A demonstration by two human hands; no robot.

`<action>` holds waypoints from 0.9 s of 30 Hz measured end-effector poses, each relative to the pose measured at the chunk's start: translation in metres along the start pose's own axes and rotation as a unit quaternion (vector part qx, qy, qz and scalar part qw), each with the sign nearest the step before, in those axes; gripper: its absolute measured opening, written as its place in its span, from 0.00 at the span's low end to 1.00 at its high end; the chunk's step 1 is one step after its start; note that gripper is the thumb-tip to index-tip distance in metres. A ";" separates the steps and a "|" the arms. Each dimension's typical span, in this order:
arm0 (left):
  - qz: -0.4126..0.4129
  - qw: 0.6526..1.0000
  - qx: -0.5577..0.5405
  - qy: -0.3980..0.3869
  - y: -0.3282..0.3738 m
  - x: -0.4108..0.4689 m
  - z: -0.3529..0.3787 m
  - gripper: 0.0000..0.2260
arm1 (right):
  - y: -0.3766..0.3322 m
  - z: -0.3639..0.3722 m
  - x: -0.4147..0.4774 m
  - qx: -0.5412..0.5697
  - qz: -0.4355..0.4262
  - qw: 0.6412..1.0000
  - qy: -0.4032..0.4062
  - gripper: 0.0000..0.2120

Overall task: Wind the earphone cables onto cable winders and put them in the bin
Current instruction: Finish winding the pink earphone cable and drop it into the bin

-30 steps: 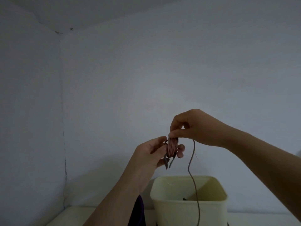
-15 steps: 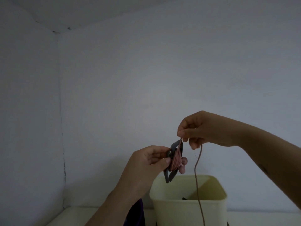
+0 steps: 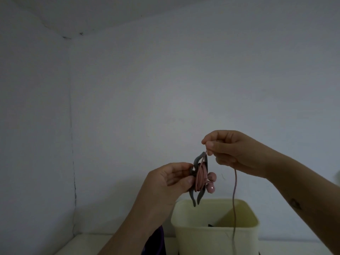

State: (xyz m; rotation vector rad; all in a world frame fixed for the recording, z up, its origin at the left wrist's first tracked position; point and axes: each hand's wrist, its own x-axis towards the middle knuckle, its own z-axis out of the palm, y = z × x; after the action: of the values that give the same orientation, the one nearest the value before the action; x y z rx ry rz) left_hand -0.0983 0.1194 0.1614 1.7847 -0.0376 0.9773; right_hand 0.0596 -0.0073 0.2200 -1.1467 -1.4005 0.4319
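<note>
Compared with a second ago, the right hand [image 3: 237,151] has lifted off the top of the cable winder [image 3: 198,160], and the left hand [image 3: 171,181] has sunk a little with it. The hands are now close but apart. The left one grips the grey winder between thumb and fingers. The right one pinches the pink earphone cable [image 3: 199,178] just above the winder's top flap.

Most of the cable is already coiled round the winder, with the two pink earbuds [image 3: 211,184] poking out on its right side. The winder is held up in the air over the left side of the bin [image 3: 211,242]. The loose end of the cable drops from the right hand and hangs across the front of the bin, out of view at the bottom.

There's something dark [image 3: 210,225] down inside the cream bin, but I can't tell what. A purple thing [image 3: 156,242] sits just left of it, half hidden by the left forearm. Both are on a pale table [image 3: 88,242] pushed into a dim room corner, where a thin crack [image 3: 74,172] runs down the plain white walls.
</note>
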 end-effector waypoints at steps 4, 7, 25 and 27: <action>0.022 0.999 -0.038 -0.014 0.007 0.000 0.007 0.12 | 0.013 0.007 0.004 0.047 0.013 0.999 -0.002 0.04; 0.040 0.996 -0.074 0.004 0.010 0.004 0.010 0.11 | 0.031 0.024 0.005 0.099 0.021 0.992 -0.071 0.10; -0.022 0.989 -0.123 0.083 -0.017 0.012 -0.010 0.09 | 0.023 0.050 -0.022 -0.539 -0.014 0.840 -0.051 0.13; -0.045 0.984 -0.157 0.074 -0.017 0.012 -0.011 0.10 | 0.020 0.047 -0.022 -0.550 -0.008 0.833 -0.058 0.13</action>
State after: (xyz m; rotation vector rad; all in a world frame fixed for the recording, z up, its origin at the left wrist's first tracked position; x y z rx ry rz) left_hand -0.0892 0.1406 0.1572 1.4113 -0.0163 0.9767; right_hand 0.0200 0.0003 0.1816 -2.0341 -1.8069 -0.4289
